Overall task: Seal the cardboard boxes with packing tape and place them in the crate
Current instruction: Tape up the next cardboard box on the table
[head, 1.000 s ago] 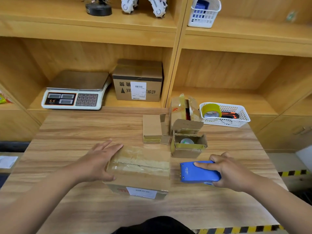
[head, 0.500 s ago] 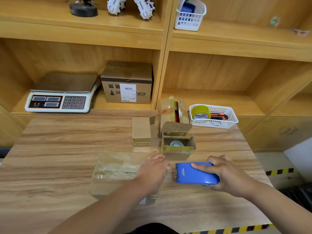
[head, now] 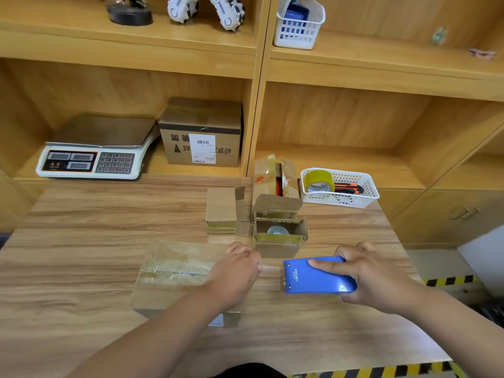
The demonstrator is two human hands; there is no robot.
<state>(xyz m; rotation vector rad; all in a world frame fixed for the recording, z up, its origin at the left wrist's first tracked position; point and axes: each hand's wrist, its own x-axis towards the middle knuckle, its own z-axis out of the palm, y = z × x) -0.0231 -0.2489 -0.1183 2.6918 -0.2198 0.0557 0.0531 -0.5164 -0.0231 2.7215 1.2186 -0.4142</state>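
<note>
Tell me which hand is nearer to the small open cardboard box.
Left. The left hand is just beside the near left corner of the small open cardboard box. The right hand, gripping the blue tape dispenser, lies farther to its right.

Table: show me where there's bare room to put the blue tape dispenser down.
Bare: the left half of the table, from the taped box out to the left edge; also the near strip below the dispenser. Crowded: back right, where the small boxes stand beside the white basket.
</note>
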